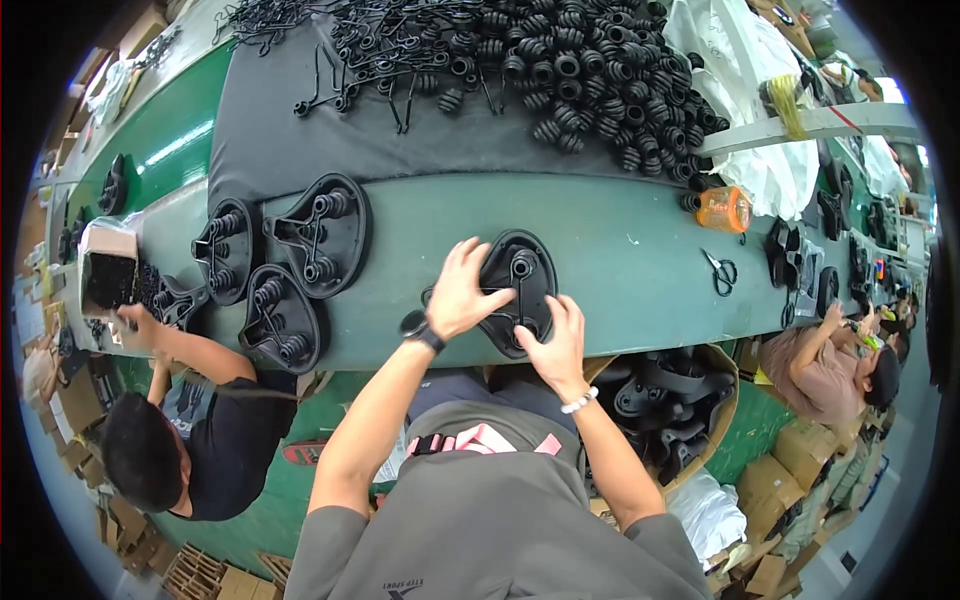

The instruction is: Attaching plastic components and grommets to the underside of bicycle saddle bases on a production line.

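An upturned black bicycle saddle (541, 262) lies on the green workbench in front of me, with a coil spring and a wire rail on its underside. My left hand (462, 292) lies over the saddle's left side, its fingers stretched out and its thumb reaching across toward the rail. My right hand (558, 348) holds the saddle's right rim near its lower end, thumb on the inside by the rail and fingers along the outer edge. What lies beneath the left palm is hidden.
Several upturned saddles (330, 235) lie to the left. Black springs (600, 80) and wire rails (385, 50) are heaped on a dark mat. Scissors (722, 272) and an orange jar (724, 210) sit to the right. Below is a saddle-filled box (735, 395). A co-worker (215, 440) works at left.
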Action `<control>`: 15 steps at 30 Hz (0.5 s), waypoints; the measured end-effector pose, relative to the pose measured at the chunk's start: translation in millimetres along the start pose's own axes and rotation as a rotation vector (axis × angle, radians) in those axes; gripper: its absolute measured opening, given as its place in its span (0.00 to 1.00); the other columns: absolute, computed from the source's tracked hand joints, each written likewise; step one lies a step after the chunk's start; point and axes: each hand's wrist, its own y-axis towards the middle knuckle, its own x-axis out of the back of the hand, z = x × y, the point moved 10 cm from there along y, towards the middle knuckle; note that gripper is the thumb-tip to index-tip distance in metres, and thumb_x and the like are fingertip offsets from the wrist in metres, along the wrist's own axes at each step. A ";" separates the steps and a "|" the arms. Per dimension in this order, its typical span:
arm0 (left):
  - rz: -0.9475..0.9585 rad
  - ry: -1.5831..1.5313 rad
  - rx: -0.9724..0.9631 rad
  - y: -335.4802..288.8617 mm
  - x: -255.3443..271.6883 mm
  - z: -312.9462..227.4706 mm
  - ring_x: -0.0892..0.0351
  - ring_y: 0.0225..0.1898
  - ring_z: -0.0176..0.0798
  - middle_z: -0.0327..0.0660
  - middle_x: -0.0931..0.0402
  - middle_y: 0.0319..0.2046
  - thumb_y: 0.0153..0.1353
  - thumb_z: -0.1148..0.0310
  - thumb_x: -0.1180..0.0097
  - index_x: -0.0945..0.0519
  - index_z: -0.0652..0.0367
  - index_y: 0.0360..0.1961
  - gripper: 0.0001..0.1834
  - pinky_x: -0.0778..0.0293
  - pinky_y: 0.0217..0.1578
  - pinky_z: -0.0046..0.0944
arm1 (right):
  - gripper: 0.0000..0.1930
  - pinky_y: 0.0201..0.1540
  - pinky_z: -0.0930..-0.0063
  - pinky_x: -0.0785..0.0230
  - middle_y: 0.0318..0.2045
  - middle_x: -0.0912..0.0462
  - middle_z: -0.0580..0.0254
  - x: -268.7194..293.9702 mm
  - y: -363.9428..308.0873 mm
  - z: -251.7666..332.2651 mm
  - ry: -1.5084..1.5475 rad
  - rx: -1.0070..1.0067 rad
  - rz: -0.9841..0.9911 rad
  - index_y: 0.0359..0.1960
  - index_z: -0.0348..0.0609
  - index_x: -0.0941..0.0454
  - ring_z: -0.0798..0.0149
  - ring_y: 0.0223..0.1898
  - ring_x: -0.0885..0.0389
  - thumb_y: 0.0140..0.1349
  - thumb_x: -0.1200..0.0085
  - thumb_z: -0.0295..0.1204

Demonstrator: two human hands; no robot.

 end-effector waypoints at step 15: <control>-0.219 0.418 0.043 69.9 -66.4 -30.9 0.34 0.64 0.60 0.50 0.32 0.64 0.54 0.51 0.33 0.21 0.59 0.57 0.33 0.34 0.63 0.59 | 0.31 0.58 0.51 0.28 0.55 0.22 0.39 -60.2 -12.7 -86.9 0.321 -0.340 0.158 0.59 0.35 0.21 0.34 0.55 0.22 0.65 0.40 0.50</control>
